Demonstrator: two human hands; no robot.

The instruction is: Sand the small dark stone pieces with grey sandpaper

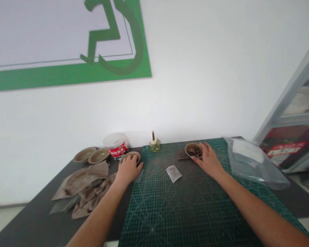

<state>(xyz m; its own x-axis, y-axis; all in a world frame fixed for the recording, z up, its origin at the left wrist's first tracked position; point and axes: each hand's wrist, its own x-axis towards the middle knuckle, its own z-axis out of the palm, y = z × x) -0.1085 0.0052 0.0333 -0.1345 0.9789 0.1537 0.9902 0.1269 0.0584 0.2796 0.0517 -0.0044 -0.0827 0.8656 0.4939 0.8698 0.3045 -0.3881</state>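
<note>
My left hand point(128, 168) rests with curled fingers on a small tan bowl point(130, 155) at the left edge of the green cutting mat point(185, 206). My right hand point(209, 159) wraps its fingers round the side of another small tan bowl point(193, 150) holding dark pieces, at the far side of the mat. A small white sachet point(173, 173) lies on the mat between the hands. A little dark card point(182, 156) sits just left of the right bowl.
Two empty tan dishes point(92, 155) and a white tub with a red label point(116, 145) stand at the back left. Stained cloths point(83, 187) lie left of the mat. A small glass bottle with a wick point(154, 144) stands by the wall. A clear plastic bag point(252, 161) lies right.
</note>
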